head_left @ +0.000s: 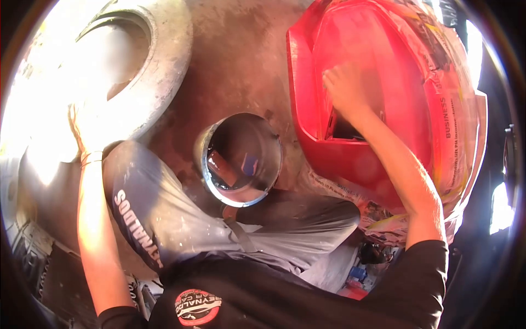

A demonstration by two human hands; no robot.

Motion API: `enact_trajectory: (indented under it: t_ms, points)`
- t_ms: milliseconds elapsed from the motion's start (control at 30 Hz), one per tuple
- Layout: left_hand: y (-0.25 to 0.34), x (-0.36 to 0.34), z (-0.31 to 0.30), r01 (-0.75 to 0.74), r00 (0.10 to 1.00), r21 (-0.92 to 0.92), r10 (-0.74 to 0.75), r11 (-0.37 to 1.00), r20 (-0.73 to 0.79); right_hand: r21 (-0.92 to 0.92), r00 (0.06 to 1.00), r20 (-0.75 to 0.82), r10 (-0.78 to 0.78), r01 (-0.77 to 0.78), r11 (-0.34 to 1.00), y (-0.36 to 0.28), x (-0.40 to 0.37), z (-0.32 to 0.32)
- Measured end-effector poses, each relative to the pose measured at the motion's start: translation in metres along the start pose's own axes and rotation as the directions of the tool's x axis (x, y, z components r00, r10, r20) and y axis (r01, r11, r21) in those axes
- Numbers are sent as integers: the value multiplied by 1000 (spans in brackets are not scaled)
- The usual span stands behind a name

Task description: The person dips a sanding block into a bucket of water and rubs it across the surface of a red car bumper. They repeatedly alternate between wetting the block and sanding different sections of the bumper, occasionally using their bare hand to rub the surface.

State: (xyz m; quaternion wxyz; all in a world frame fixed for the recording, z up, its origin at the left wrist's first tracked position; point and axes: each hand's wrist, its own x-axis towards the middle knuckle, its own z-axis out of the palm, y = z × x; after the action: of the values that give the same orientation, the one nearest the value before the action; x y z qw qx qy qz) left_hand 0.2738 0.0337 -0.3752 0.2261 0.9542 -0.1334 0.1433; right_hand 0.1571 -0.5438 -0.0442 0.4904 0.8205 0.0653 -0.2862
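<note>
My right hand (348, 93) presses on the glossy red car body panel (378, 38), its fingers curled closed and slightly blurred. Anything under those fingers is hidden. Just below the hand, the panel has a dark opening (345, 130). Over on the other side, my left hand (85, 129) rests against the pale, dusty tire (170, 71). Strong glare washes out most of its fingers, though they look stretched out, with the thumb apart.
Between my legs and the tire stands a round bucket (241, 198) with dark liquid, a brownish block and a blue piece inside. Printed newspaper (452, 137) masks the panel's outer edge. Small items, one of them blue (359, 272), lie by my right thigh.
</note>
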Motion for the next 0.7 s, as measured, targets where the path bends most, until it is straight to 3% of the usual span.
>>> enact_trajectory:
  t_ms: [67, 100, 200, 267, 333, 433, 500, 533, 600, 633, 700]
  points:
    - [3, 1, 2, -19, 1000, 22, 19, 1000, -23, -19, 979, -188, -79, 77, 997, 1, -5, 31]
    - [1, 2, 4, -33, 997, 54, 36, 998, -63, -24, 977, -197, -86, 83, 996, 9, 12, 27]
    - [-11, 2, 10, -106, 994, 125, 104, 987, 18, -185, 938, -297, -177, 126, 975, 29, 51, 1]
    - [-16, -6, 12, -48, 998, 95, 51, 994, -23, -108, 997, -33, 76, -79, 991, 14, 84, -39]
    - [-6, -4, 5, -17, 997, 46, 20, 999, -70, -114, 994, -26, 103, -105, 988, -6, 64, -38]
    - [9, 0, -5, -79, 987, -23, 75, 997, -146, -114, 989, -139, 46, -62, 992, -22, 35, 14]
    - [-6, -2, 11, -73, 966, 24, 77, 997, -248, -37, 930, -355, -93, 85, 996, -14, 28, 68]
    - [-10, 3, 10, -88, 964, 30, 93, 996, -251, -24, 931, -357, -79, 75, 997, -8, 35, 53]
    - [-13, -6, 8, 13, 999, -21, -14, 1000, -41, -190, 975, -223, -14, -29, 981, 6, 48, -2]
    - [-22, -9, 11, 6, 999, -15, -6, 1000, -42, -180, 974, -226, -9, -32, 983, -5, 56, -15]
    - [-25, -7, 19, -62, 994, 15, 63, 998, -91, -79, 967, -138, 215, -227, 971, -21, 50, -27]
